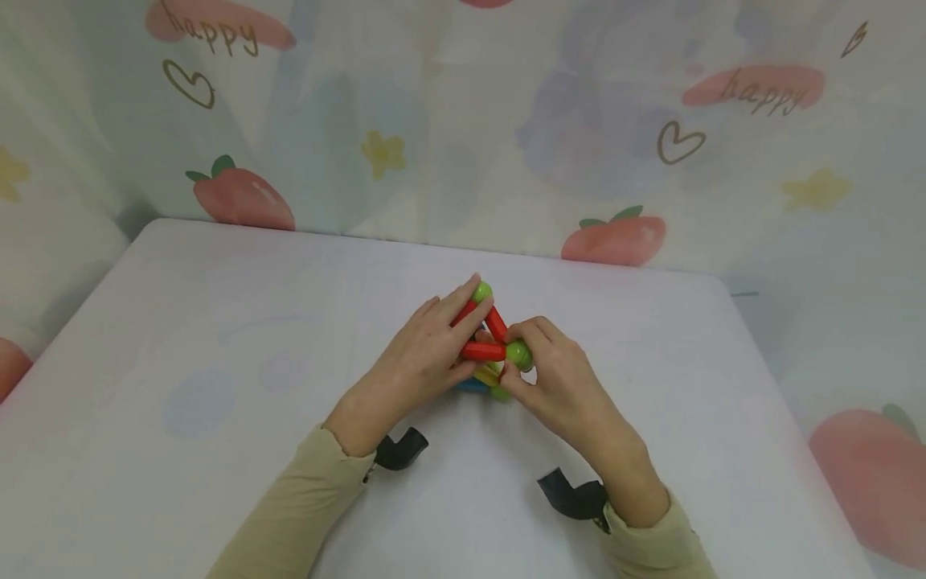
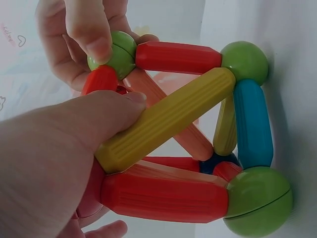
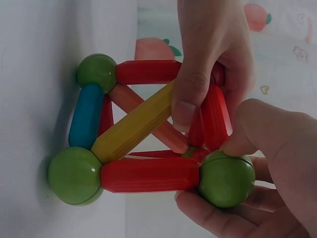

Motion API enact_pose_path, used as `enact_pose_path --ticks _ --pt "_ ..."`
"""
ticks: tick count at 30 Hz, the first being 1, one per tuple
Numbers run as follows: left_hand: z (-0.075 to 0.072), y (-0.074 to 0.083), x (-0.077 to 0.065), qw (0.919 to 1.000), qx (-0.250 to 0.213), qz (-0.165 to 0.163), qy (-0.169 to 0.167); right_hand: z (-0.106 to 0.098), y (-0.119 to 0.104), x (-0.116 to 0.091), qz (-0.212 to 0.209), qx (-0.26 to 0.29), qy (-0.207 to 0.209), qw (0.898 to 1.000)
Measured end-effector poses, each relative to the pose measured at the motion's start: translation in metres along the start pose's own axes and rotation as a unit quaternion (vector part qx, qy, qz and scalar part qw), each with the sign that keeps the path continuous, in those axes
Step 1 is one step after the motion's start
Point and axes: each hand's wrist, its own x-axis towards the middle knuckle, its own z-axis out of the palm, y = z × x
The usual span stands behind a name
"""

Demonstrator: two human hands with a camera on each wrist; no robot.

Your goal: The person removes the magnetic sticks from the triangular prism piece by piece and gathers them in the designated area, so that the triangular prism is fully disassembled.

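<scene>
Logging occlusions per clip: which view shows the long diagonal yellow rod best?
The left wrist view: there the long diagonal yellow rod shows nearly end to end. In the right wrist view, the left hand covers one end; the head view shows only a short strip.

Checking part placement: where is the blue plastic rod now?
The blue plastic rod is at the right wrist view's left, between two glossy green plastic balls.

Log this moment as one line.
left hand: grips rod-and-ball frame | right hand: pinches green ball | yellow rod: diagonal
</scene>
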Motion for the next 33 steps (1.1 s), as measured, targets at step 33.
enact_pose_path --ticks 33 --pt "-0.0006 0.0001 -0.0008 0.9998 -0.005 -0.012 -0.018 0.0097 0.0023 0.0006 -0.007 -0.024 0.031 0.999"
